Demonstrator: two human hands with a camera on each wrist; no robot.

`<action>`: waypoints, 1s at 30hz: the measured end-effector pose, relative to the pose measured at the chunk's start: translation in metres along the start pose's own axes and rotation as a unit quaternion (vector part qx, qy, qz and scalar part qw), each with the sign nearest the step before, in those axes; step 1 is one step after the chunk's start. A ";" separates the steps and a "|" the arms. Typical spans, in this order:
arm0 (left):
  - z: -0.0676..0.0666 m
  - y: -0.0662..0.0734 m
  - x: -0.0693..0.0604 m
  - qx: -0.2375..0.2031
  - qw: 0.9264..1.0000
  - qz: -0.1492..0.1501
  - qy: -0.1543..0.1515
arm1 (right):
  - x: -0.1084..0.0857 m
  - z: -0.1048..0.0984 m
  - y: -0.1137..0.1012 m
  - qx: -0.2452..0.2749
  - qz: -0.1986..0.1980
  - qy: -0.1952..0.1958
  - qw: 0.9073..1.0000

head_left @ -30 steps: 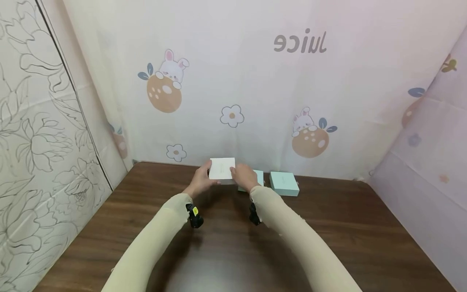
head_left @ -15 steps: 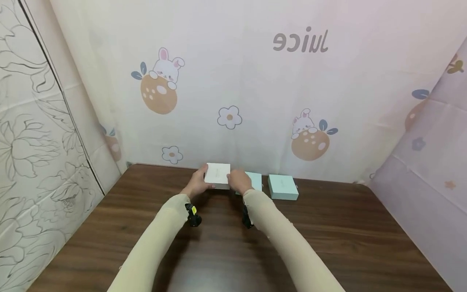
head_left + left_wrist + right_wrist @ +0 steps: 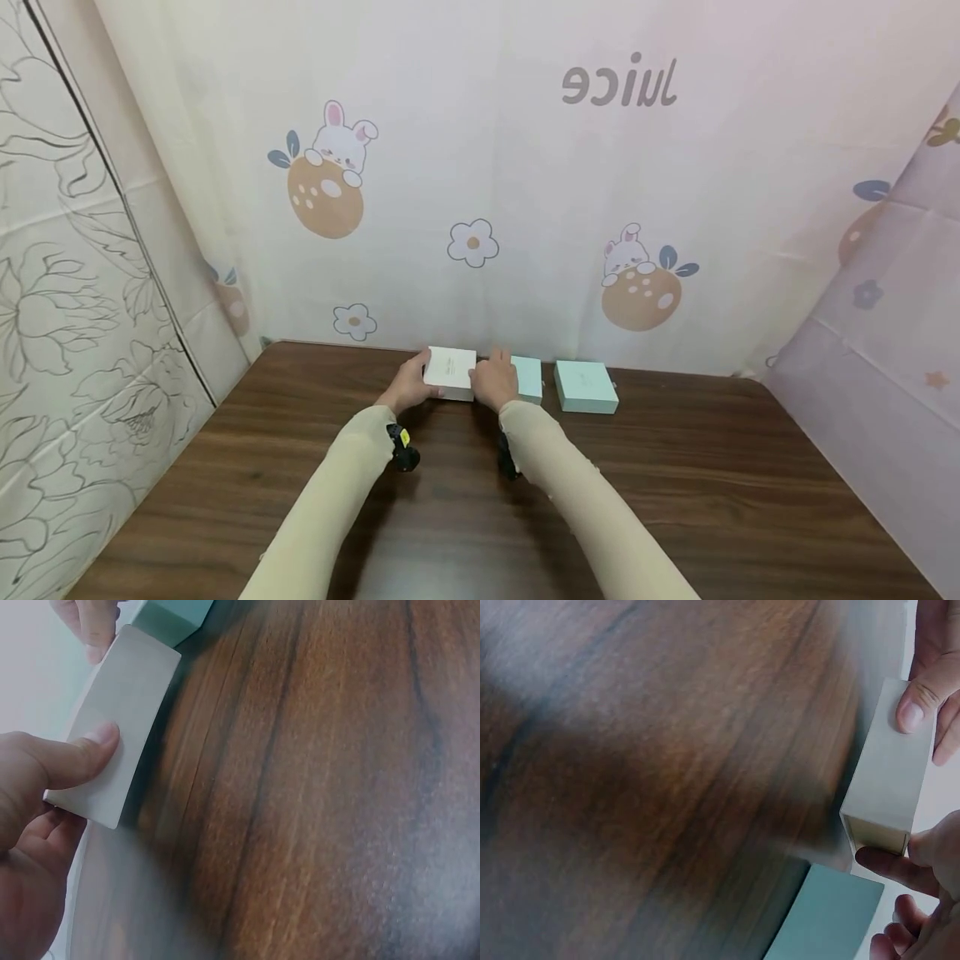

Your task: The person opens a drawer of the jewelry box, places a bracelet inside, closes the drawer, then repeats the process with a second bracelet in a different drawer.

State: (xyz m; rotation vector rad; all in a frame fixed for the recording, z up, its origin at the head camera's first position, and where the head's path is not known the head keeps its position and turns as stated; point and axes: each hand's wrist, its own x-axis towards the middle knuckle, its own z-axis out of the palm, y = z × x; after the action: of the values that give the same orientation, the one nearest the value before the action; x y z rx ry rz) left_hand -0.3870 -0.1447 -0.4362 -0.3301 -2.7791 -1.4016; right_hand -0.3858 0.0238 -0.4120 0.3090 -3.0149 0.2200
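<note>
Near the back edge of the table, my left hand (image 3: 407, 383) grips a white, flat square box (image 3: 450, 367) by its left side. In the left wrist view its thumb lies along the box's front face, with fingers behind. At the opposite end, my right hand (image 3: 495, 382) pinches the box's edge between thumb and index finger; the other fingers curl loosely in the right wrist view. Faint print marks the white lid. A mint-green box (image 3: 528, 379) stands just right of it, partly hidden by my right hand. Whether the white box touches the table cannot be told.
A second mint-green box (image 3: 586, 386) stands farther right, a small gap from the first, with a small tab on its right side. The dark wooden table (image 3: 720, 492) ends at a printed curtain (image 3: 480, 167) behind the boxes. Curtains also hang at both sides.
Both hands have lowered the white box towards the table, level with the mint-green boxes. The right hand's fingers have loosened somewhat. The head view has shifted slightly; the mint-green boxes stay put.
</note>
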 end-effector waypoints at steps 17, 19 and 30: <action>0.006 -0.001 0.002 0.001 1.000 0.010 -0.022 | -0.004 0.003 0.001 -0.015 0.007 -0.004 1.000; 0.006 -0.004 0.005 -0.001 0.999 0.019 -0.028 | -0.004 0.003 0.002 -0.016 0.008 -0.004 1.000; -0.013 0.008 0.008 0.041 0.997 0.036 -0.054 | -0.006 -0.019 0.015 -0.004 -0.051 0.031 0.998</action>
State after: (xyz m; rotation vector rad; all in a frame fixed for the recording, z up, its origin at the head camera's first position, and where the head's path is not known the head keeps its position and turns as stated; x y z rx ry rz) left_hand -0.3942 -0.1492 -0.4210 -0.5128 -2.8662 -1.2887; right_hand -0.3814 0.0425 -0.3964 0.4449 -2.9284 0.2055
